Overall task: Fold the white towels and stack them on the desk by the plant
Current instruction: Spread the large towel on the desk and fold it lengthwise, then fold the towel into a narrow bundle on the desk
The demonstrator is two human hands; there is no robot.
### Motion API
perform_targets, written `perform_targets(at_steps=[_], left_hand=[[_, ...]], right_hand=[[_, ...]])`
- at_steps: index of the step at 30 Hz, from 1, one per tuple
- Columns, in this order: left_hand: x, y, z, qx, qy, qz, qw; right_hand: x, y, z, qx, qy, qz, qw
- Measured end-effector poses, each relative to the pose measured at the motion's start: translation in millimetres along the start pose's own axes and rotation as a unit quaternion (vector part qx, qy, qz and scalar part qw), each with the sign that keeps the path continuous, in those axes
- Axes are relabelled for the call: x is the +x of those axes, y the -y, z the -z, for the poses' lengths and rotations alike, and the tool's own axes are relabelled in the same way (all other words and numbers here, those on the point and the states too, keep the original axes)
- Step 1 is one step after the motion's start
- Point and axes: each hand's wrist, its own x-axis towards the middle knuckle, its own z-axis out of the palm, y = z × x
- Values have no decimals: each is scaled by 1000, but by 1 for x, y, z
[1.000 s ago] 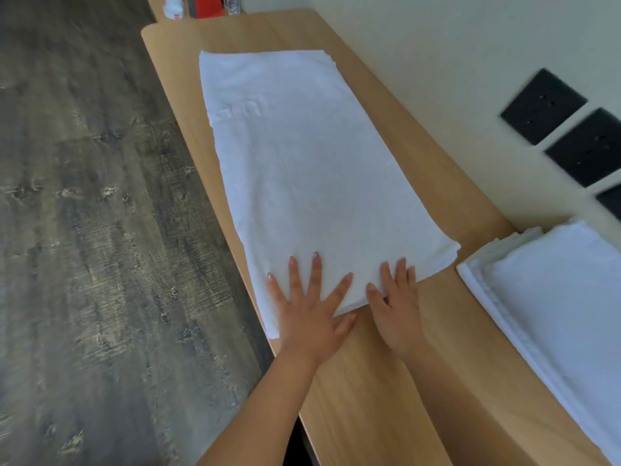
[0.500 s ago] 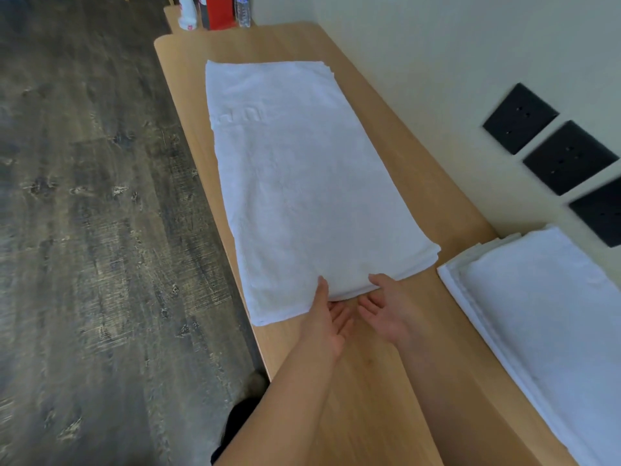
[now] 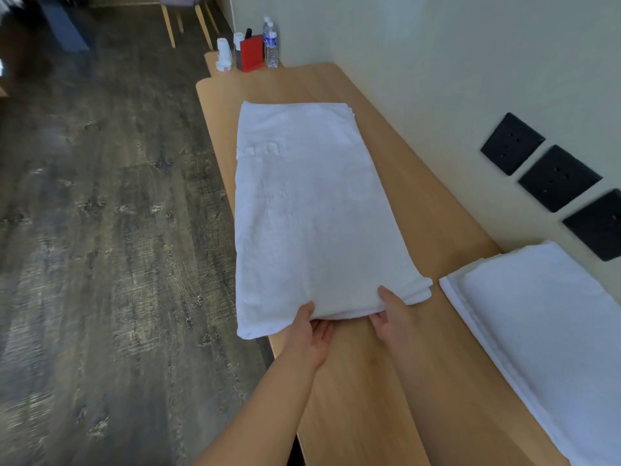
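Item: white towel point(image 3: 312, 210), folded into a long strip, lying flat on the wooden desk point(image 3: 353, 398). It runs straight away from the grip, and its near left corner overhangs the desk edge.

Grip: left hand point(image 3: 309, 334) and right hand point(image 3: 393, 317) are side by side at the towel's near short edge. Each has its thumb on top and its fingers tucked under the layers, pinching the edge slightly off the wood.

Right of the grip, just beside the towel's near corner: stack of folded towels point(image 3: 537, 331), flat on the desk.

Far beyond the grip, past the towel's other end: water bottle point(image 3: 270, 45), red box point(image 3: 251, 52), white cups point(image 3: 223, 55).

Up and right of the grip, on the wall: black plates point(image 3: 512, 142).

Left of the grip: dark plank floor point(image 3: 100, 230).
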Motion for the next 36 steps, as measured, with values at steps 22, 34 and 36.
perform_targets(at_steps=[22,34,36], left_hand=[[-44,9,50,115,-66,-101,986],[-97,9,51,234,-44,-292,926],[-105,-1,43,256,-23,-335,906]], right_hand=[[-45,-8,53,-92,-6,118,989],[-101,7,73,-264,-25,322,909],[-112,16,67,-258,-21,353,899]])
